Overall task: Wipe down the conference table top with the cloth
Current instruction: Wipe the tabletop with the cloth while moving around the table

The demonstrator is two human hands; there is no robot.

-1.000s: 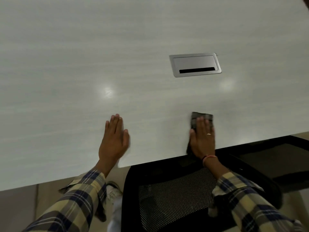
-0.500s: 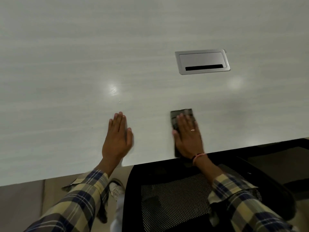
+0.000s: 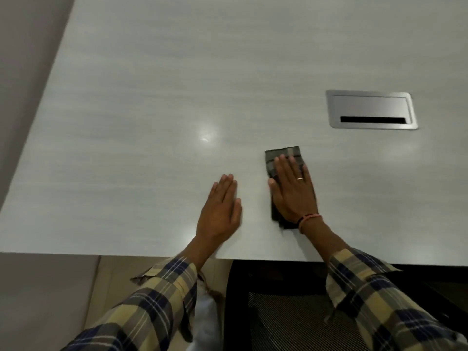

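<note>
The pale grey conference table top [image 3: 152, 97] fills most of the view. A dark folded cloth [image 3: 274, 158] lies on it near the front edge. My right hand [image 3: 293, 191] presses flat on the cloth, fingers together, covering most of it; only its far end and a near corner show. My left hand [image 3: 220, 211] rests palm down on the bare table just left of the cloth, holding nothing.
A metal cable box lid [image 3: 371, 110] with a dark slot is set into the table, behind and right of the cloth. A black mesh chair [image 3: 291, 312] stands under the front edge. The table's left edge [image 3: 43, 102] borders the floor.
My right hand has slid the cloth leftward along the table, closer to my left hand, and a little away from the front edge. The left hand has stayed flat.
</note>
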